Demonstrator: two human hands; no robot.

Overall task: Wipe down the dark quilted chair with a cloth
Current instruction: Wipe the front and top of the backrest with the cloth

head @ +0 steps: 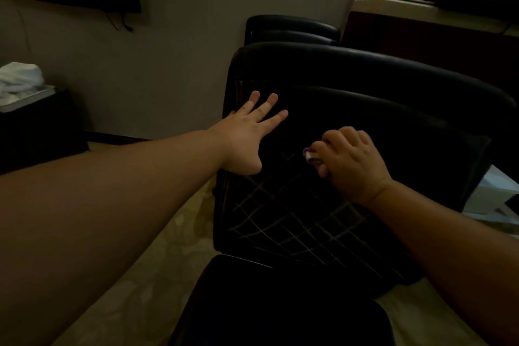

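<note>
The dark quilted chair (295,222) stands in front of me, its backrest crossed by pale diamond stitching. My left hand (247,137) lies flat on the upper left of the backrest with fingers spread and straight. My right hand (348,160) is curled round a small bunched cloth (310,156), of which only a pale and purplish edge shows past the fingers. The cloth presses against the middle of the backrest, to the right of my left hand.
A second dark chair (289,28) stands behind the quilted one, by the wall. A dark cabinet (36,126) with white cloth on top is at left. A wooden desk (435,34) sits at back right. Another dark seat (280,309) lies near my legs. Pale tiled floor (157,270) is below.
</note>
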